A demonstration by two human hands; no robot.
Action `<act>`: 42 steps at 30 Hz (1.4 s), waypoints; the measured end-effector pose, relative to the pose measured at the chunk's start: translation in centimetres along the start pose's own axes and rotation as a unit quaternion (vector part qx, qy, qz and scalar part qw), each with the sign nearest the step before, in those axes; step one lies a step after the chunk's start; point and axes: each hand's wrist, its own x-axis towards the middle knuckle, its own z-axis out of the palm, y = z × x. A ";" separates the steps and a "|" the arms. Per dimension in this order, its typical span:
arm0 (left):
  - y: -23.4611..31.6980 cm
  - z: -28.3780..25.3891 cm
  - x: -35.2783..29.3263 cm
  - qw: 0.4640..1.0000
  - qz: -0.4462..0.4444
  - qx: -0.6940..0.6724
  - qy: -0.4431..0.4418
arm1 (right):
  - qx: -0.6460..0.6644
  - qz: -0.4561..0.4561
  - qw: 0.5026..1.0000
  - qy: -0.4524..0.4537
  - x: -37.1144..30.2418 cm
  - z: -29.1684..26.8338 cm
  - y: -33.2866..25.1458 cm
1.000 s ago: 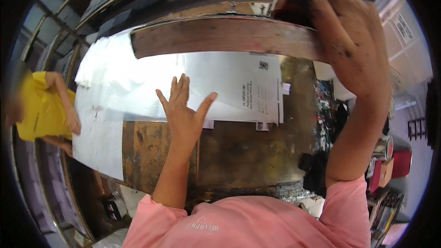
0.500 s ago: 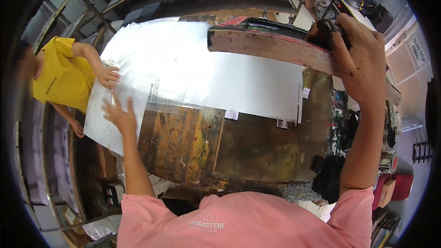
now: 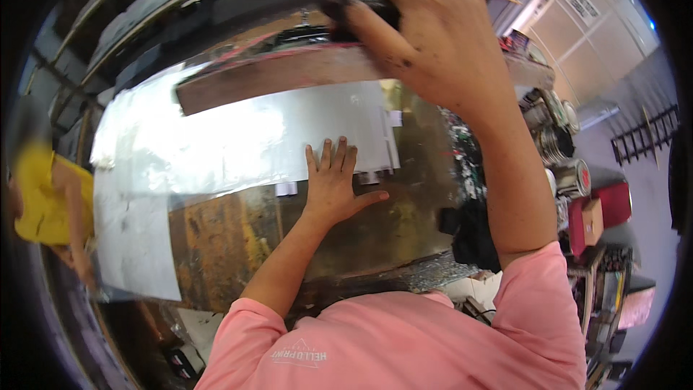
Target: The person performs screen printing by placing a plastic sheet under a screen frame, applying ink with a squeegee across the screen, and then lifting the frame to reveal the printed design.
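Observation:
My right hand (image 3: 440, 47) is closed on the near right part of a wooden screen-printing frame (image 3: 281, 78), holding it tilted up above the table. Its thumb is smeared with black, and a dark thing under the fingers cannot be made out. My left hand (image 3: 332, 188) lies flat with fingers spread. Its fingertips rest on the near edge of a white sheet (image 3: 368, 119), while the palm and thumb are over the brown, stained board (image 3: 361, 238). Small white tabs (image 3: 286, 188) sit along the sheet's edge. Glare washes out the sheet's middle.
At the left, a person in a yellow shirt (image 3: 61, 198) stands by another white sheet (image 3: 133, 238) hanging over the table's edge. Paint cans (image 3: 572, 177) and a dark cloth (image 3: 473, 235) lie to the right. Metal racks (image 3: 54, 72) stand behind and left.
My left hand has moved right from the left sheet to the white sheet's near edge. The co-worker's hand has left the sheet. My view has turned right; my right hand still holds the frame up.

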 end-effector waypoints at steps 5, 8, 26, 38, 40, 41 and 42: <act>3.1 1.9 0.2 0.999 0.021 -0.020 0.022 | 0.013 -0.004 1.000 -0.013 0.7 -1.8 -0.6; 3.4 1.5 0.5 0.999 0.024 -0.026 0.007 | 0.020 -0.011 1.000 -0.005 0.3 -1.7 0.3; -4.3 -14.3 -6.1 0.742 -0.156 -0.607 0.240 | -0.021 -0.072 0.993 -0.094 -6.7 3.3 -0.7; -5.5 -3.4 -13.1 0.961 -0.237 -0.052 0.135 | 0.032 -0.047 0.971 -0.231 -19.7 13.8 -2.1; -5.8 -3.1 -13.3 0.962 -0.230 -0.052 0.134 | 0.023 -0.050 0.973 -0.224 -18.3 14.6 -1.8; -5.7 -3.4 -13.6 0.962 -0.235 -0.048 0.130 | 0.021 -0.049 0.976 -0.212 -17.4 15.8 -1.3; -5.7 -3.4 -13.6 0.962 -0.236 -0.046 0.131 | 0.015 -0.049 0.979 -0.196 -15.7 17.4 -0.2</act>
